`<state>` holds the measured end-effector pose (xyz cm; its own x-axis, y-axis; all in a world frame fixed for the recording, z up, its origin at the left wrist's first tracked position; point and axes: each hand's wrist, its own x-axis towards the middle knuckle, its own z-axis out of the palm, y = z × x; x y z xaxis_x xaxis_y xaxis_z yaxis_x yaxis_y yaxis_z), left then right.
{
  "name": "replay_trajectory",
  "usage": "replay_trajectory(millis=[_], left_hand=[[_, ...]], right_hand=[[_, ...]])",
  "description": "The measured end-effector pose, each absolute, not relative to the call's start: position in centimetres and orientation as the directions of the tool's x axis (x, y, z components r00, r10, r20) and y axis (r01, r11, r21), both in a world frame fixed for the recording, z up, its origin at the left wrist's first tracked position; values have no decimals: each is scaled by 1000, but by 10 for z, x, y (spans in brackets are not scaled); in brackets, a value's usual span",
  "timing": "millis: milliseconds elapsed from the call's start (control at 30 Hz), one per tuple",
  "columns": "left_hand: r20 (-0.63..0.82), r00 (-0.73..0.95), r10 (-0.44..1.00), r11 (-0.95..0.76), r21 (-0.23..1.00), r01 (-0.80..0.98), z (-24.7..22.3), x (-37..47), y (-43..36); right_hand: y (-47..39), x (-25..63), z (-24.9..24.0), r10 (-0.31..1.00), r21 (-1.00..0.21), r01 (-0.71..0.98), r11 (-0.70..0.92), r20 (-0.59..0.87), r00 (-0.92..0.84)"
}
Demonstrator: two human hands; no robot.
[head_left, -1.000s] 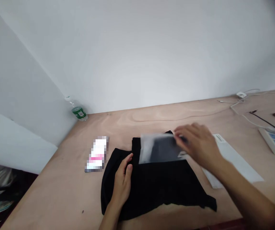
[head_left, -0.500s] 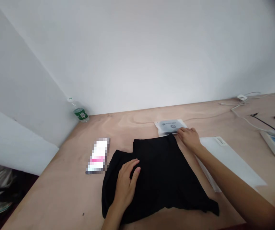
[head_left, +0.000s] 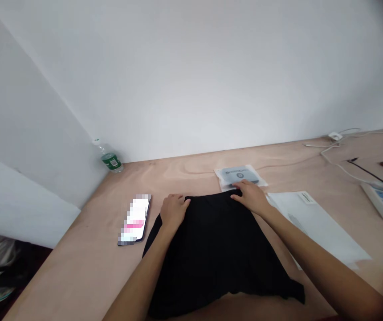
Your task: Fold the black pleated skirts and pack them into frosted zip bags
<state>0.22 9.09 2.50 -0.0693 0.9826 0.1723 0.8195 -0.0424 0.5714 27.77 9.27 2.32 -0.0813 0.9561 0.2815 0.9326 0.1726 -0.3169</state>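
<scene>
Under left hand (head_left: pixel 173 211), black cloth (head_left: pixel 213 243)

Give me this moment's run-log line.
left hand: at black cloth, far edge, left | right hand: far edge, right | packet: just beyond cloth

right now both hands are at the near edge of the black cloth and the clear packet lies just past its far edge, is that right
Not quite: the hands are at the wrong edge. In the head view, the left hand and right hand are at the far edge of the black cloth, and the clear packet lies just past that edge.
</scene>
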Motion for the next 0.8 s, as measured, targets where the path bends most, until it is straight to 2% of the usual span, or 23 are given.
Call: replay_trajectory(millis=[100, 233, 400, 500, 567, 633, 800], left_hand=[[154, -64, 986, -42, 602, 797, 20, 5, 95], [134, -41, 990, -66, 706, 705, 21, 4, 85], [140, 123, 983, -185, 805, 564, 31, -5, 54], [141, 211, 967, -237, 799, 553, 33, -11, 37], [135, 256, 957, -263, 778, 570, 32, -14, 30], [134, 291, 947, -288, 753, 592, 30, -16, 26], [159, 364, 918, -369, 680, 634, 24, -19, 25]], right_hand=[[92, 279, 23, 956, -432, 887, 165, 290, -37], [78, 287, 23, 963, -619, 771, 152, 269, 27], [42, 299, 21, 988, -792, 599, 115, 153, 12], [26, 300, 18, 1000, -902, 433, -5, -3, 7], [21, 299, 15, 995, -942, 324, -89, -74, 59], [19, 297, 12, 992, -952, 288, -100, -74, 102], [21, 293, 11, 997, -922, 387, -28, 2, 77]])
